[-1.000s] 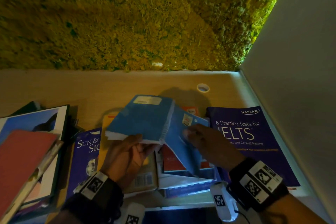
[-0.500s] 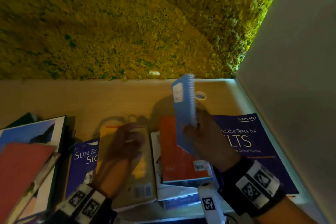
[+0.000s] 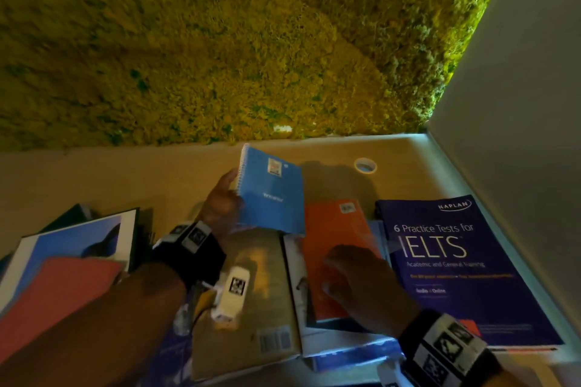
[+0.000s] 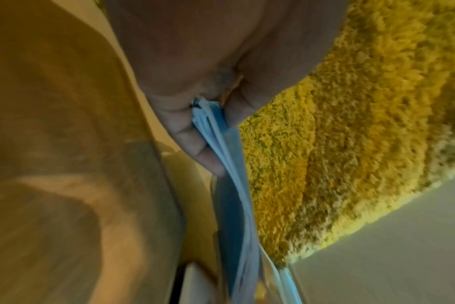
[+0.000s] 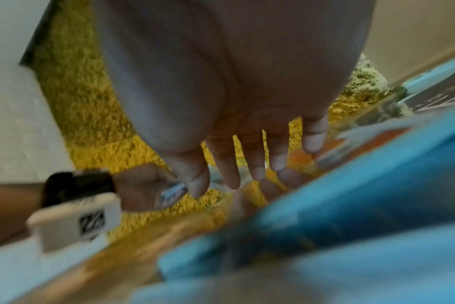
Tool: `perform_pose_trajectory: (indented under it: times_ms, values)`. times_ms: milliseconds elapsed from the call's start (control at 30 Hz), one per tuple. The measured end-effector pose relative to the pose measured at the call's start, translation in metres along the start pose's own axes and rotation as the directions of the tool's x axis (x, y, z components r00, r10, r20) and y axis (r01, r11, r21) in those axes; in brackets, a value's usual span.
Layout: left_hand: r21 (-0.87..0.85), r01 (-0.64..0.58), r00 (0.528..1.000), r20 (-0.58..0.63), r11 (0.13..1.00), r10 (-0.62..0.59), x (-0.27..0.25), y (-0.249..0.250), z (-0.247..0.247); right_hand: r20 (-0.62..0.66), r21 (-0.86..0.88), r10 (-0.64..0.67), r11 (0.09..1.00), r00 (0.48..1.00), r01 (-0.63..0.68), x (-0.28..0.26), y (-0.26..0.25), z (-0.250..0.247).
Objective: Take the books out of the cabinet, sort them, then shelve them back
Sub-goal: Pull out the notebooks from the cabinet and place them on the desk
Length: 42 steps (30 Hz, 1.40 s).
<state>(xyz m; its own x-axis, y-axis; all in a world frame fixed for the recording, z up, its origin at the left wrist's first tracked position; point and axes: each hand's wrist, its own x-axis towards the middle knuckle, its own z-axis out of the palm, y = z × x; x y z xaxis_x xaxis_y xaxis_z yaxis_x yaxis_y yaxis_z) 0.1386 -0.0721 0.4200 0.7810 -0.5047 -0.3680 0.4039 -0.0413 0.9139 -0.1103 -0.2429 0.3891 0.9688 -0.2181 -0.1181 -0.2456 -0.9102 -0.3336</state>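
My left hand [image 3: 224,198] grips a blue spiral notebook [image 3: 272,193] by its wire-bound edge and holds it tilted above the wooden shelf [image 3: 94,179]. The left wrist view shows the fingers [image 4: 195,142] pinching the blue notebook [image 4: 231,205] edge-on. My right hand [image 3: 349,280] hovers with fingers straight over an orange book [image 3: 338,229] and holds nothing; its spread fingers [image 5: 229,166] show in the right wrist view. The orange book lies on a stack of flat books. A tan-covered book [image 3: 261,298] lies to its left.
A purple IELTS book [image 3: 456,264] lies flat at the right, against the pale side wall [image 3: 518,104]. A leaning pile with a red book [image 3: 53,292] sits at the left. A small white ring [image 3: 365,165] rests near the mossy yellow-green back wall [image 3: 220,41].
The blue notebook has passed from my right hand to my left. My right hand let go and dropped over the orange book; my left hand rose from the tan book.
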Motion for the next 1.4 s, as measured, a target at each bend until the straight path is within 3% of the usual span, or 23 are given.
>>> perform_pose_trajectory:
  times_ms: [67, 133, 367, 467, 533, 567, 667, 733, 900, 1000, 1067, 1100, 1200, 1233, 1300, 1400]
  values:
    - [-0.044, -0.002, 1.000, 0.018, 0.999, 0.003, 0.019, 0.015, 0.001, -0.087, -0.098, -0.029, 0.995, 0.996, 0.021, -0.002, -0.002, 0.013]
    - [-0.076, -0.022, 0.999, 0.039, 0.997, 0.025, 0.035, 0.027, 0.002, -0.144, -0.052, -0.046, 0.998, 0.988, 0.039, -0.005, -0.007, 0.019]
    - [-0.059, -0.072, 0.994, 0.076, 0.996, 0.077, 0.048, 0.033, 0.004, -0.076, -0.068, 0.039, 0.997, 0.996, -0.044, -0.001, -0.009, 0.010]
    - [-0.113, -0.082, 0.984, 0.147, 0.990, 0.098, 0.043, 0.030, 0.003, -0.067, 0.102, 0.084, 0.992, 0.994, -0.077, 0.014, -0.005, -0.002]
    - [-0.168, -0.091, 0.967, 0.219, 0.982, 0.127, 0.037, 0.030, 0.005, -0.080, 0.408, 0.167, 0.905, 0.983, -0.120, 0.030, -0.007, -0.026]
    - [-0.198, -0.094, 0.958, 0.250, 0.976, 0.143, 0.033, 0.029, 0.006, -0.105, 0.576, 0.216, 0.809, 0.971, -0.118, 0.039, -0.012, -0.039]
    - [-0.255, -0.125, 0.926, 0.318, 0.959, 0.205, 0.020, 0.028, 0.009, 0.069, 0.930, 0.308, 0.325, 0.949, -0.173, 0.069, -0.027, -0.071]
    - [-0.249, -0.142, 0.911, 0.345, 0.958, 0.225, 0.015, 0.027, 0.006, 0.150, 0.962, 0.277, 0.182, 0.949, -0.205, 0.083, -0.031, -0.080]
    - [-0.094, -0.235, 0.939, 0.236, 0.968, 0.250, 0.012, 0.032, -0.011, 0.058, 0.957, 0.275, 0.259, 0.960, -0.132, 0.110, -0.034, -0.081]
    - [0.051, -0.314, 0.942, 0.143, 0.948, 0.304, 0.011, 0.041, -0.021, -0.097, 0.890, 0.350, 0.449, 0.932, -0.076, 0.122, -0.041, -0.082]
    - [0.129, -0.362, 0.930, 0.116, 0.923, 0.348, 0.007, 0.047, -0.021, -0.133, 0.867, 0.366, 0.494, 0.921, -0.071, 0.127, -0.043, -0.086]
    - [0.145, -0.353, 0.935, 0.092, 0.924, 0.343, 0.006, 0.048, -0.021, -0.109, 0.897, 0.347, 0.438, 0.932, -0.057, 0.128, -0.044, -0.090]
    - [0.085, -0.298, 0.953, 0.074, 0.951, 0.293, -0.008, 0.047, -0.025, 0.108, 0.994, 0.216, -0.020, 0.970, -0.106, 0.126, -0.048, -0.100]
    - [0.035, -0.274, 0.956, 0.117, 0.961, 0.269, -0.012, 0.044, -0.028, 0.148, 0.986, 0.187, -0.103, 0.971, -0.130, 0.125, -0.048, -0.100]
    - [-0.033, -0.226, 0.951, 0.210, 0.973, 0.228, -0.018, 0.037, -0.032, 0.123, 0.991, 0.184, -0.070, 0.975, -0.112, 0.126, -0.045, -0.097]
    - [-0.024, -0.190, 0.958, 0.215, 0.982, 0.190, -0.018, 0.023, -0.028, 0.048, 0.999, 0.218, -0.030, 0.975, -0.043, 0.127, -0.044, -0.092]
